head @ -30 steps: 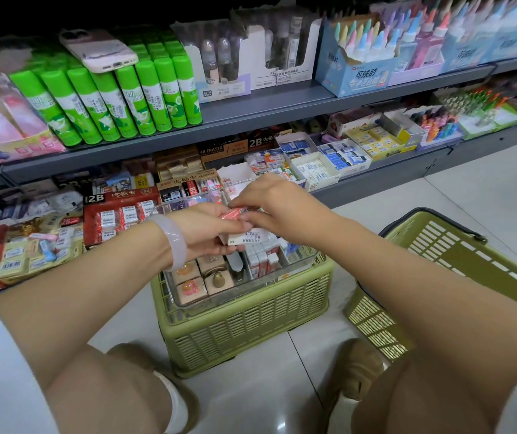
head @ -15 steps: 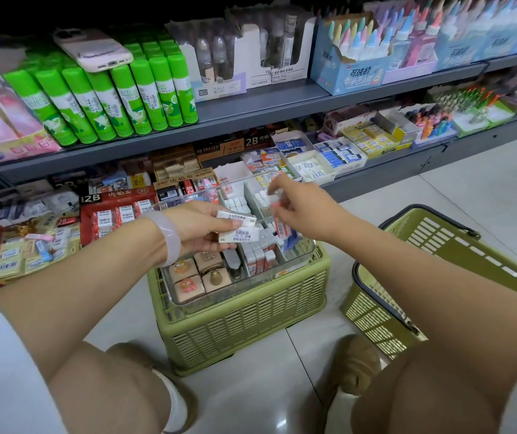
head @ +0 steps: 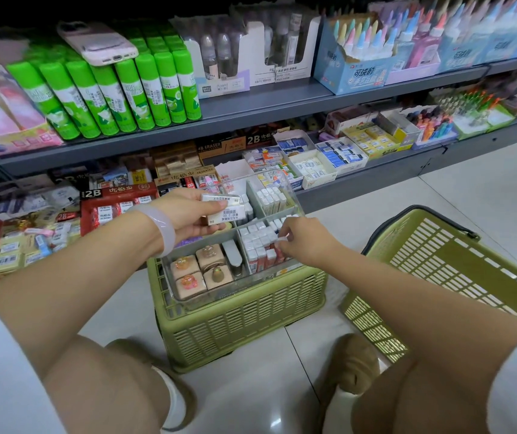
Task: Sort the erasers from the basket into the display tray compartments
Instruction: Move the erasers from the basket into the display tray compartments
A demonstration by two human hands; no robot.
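A clear display tray (head: 188, 303) with compartments rests on top of a green basket (head: 244, 321) on the floor. My left hand (head: 188, 214) holds two white boxed erasers (head: 224, 208) above the tray's back left part. My right hand (head: 304, 241) reaches down into the front right compartment, its fingertips pinching a small red and white eraser (head: 277, 247) among upright rows of the same kind. The front left compartment holds beige blocks with small figures (head: 201, 272). The back right compartment holds white erasers (head: 271, 197).
A second green basket (head: 445, 270) lies tilted on the floor to the right. Shelves (head: 251, 104) behind carry green glue sticks (head: 119, 92), a phone (head: 97, 42) on top of them, and boxes of erasers (head: 313, 166). My knees and shoes are below.
My right hand has gone from my left hand down and right into the front right compartment with a small eraser. My left hand stays, still holding the white boxed erasers.
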